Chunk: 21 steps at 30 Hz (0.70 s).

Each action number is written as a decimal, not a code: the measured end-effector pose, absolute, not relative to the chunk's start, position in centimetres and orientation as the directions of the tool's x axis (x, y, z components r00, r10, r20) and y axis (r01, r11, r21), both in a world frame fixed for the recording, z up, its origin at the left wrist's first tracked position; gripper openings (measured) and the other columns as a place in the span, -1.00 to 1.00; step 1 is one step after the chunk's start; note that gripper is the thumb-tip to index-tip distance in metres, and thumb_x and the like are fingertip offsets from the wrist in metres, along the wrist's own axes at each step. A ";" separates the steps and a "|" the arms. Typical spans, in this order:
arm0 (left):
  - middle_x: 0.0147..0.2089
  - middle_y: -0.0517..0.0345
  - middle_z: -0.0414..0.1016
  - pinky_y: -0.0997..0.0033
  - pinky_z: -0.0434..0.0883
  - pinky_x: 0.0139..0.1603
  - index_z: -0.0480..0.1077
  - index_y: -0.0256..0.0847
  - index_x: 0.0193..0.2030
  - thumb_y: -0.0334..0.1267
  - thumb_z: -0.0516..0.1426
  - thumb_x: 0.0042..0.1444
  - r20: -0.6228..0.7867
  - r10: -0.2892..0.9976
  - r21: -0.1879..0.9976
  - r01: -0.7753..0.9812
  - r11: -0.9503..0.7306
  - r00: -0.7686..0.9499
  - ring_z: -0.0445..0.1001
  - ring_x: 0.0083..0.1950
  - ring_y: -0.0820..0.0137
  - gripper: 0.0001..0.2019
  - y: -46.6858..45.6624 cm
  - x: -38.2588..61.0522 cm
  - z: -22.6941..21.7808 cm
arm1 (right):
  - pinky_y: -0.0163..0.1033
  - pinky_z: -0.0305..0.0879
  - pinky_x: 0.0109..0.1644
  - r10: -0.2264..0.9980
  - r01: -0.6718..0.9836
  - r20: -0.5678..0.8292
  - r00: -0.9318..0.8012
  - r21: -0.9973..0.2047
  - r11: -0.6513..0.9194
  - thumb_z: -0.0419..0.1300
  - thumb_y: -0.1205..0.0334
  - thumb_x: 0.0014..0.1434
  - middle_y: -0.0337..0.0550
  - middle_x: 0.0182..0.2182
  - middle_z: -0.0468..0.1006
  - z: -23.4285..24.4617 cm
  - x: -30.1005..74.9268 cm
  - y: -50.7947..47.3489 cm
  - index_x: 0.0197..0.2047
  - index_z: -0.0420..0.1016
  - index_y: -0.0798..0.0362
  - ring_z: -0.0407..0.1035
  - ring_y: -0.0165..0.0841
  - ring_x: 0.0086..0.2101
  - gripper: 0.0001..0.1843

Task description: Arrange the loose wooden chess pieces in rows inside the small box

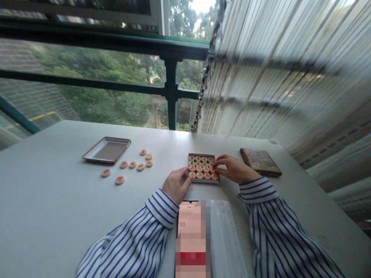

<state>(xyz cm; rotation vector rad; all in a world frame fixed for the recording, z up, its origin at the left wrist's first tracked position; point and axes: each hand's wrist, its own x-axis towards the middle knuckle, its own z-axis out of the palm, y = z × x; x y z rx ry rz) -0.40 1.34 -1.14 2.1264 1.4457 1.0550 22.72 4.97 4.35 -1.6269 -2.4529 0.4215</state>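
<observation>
A small shallow box (203,182) on the white table holds rows of round wooden Chinese chess pieces (198,168), marked with red and dark characters. My left hand (175,186) grips the box's left side, thumb near the front corner and fingers further back. At the right edge of the box, the thumb and fingers of my right hand (233,169) are closed on a Chinese chess piece (211,169), which they partly hide. Several loose pieces (132,165) lie on the table to the left, most with red characters and one with a plain face up.
An open, shallow lid or tray (107,150) lies at the back left. A flat decorated case (261,161) rests beyond my right hand. Near me are a lit phone (188,231) and a whitish, see-through object (226,231). A string curtain (261,58) hangs at the right.
</observation>
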 end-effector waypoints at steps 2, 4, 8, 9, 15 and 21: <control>-0.28 0.05 0.50 0.36 0.39 -0.18 0.37 -0.26 -0.08 -0.19 0.05 0.06 0.379 0.905 0.653 0.636 -0.410 0.195 0.44 -0.22 0.34 -0.69 1.3 -0.4 -1.1 | -0.18 0.18 0.02 0.919 0.872 -0.021 -0.394 -0.324 0.367 0.13 0.13 0.04 -0.08 -0.17 0.42 4.4 22.7 5.0 -0.24 0.53 -0.05 0.32 -0.27 -0.15 -0.77; -0.29 0.06 0.50 0.36 0.39 -0.19 0.37 -0.26 -0.08 -0.19 0.06 0.06 0.387 0.901 0.649 0.637 -0.417 0.196 0.44 -0.22 0.35 -0.70 1.3 -0.4 -1.1 | -0.18 0.18 0.01 0.917 0.872 -0.022 -0.398 -0.321 0.371 0.13 0.13 0.04 -0.08 -0.17 0.42 4.3 22.7 5.0 -0.24 0.53 -0.05 0.32 -0.27 -0.14 -0.77; -0.30 0.08 0.50 0.38 0.39 -0.21 0.37 -0.24 -0.09 -0.20 0.05 0.06 0.414 0.887 0.630 0.640 -0.441 0.203 0.45 -0.25 0.37 -0.71 1.4 -0.4 -1.1 | -0.18 0.18 0.01 0.915 0.873 -0.024 -0.403 -0.311 0.377 0.12 0.13 0.05 -0.09 -0.18 0.43 4.3 22.7 5.0 -0.24 0.53 -0.05 0.32 -0.27 -0.14 -0.77; -0.30 0.08 0.50 0.39 0.39 -0.21 0.37 -0.24 -0.09 -0.20 0.05 0.06 0.418 0.886 0.627 0.642 -0.441 0.202 0.45 -0.25 0.37 -0.71 1.4 -0.4 -1.1 | -0.18 0.18 0.01 0.915 0.873 -0.024 -0.404 -0.311 0.377 0.12 0.13 0.05 -0.09 -0.18 0.43 4.2 22.7 5.0 -0.24 0.53 -0.05 0.32 -0.27 -0.14 -0.77; -0.31 0.10 0.50 0.39 0.40 -0.22 0.37 -0.23 -0.10 -0.20 0.06 0.06 0.421 0.884 0.621 0.646 -0.444 0.203 0.46 -0.26 0.37 -0.72 1.4 -0.4 -1.1 | -0.19 0.17 0.01 0.919 0.876 -0.031 -0.394 -0.314 0.365 0.13 0.13 0.04 -0.09 -0.16 0.42 4.3 22.7 5.0 -0.23 0.53 -0.05 0.32 -0.27 -0.14 -0.77; -0.29 0.08 0.51 0.38 0.40 -0.20 0.36 -0.24 -0.09 -0.20 0.06 0.06 0.407 0.892 0.627 0.650 -0.429 0.196 0.45 -0.24 0.36 -0.71 1.4 -0.4 -1.0 | -0.20 0.18 0.01 0.915 0.874 -0.027 -0.403 -0.308 0.376 0.12 0.13 0.05 -0.10 -0.17 0.43 4.2 22.7 5.1 -0.24 0.52 -0.06 0.33 -0.28 -0.14 -0.77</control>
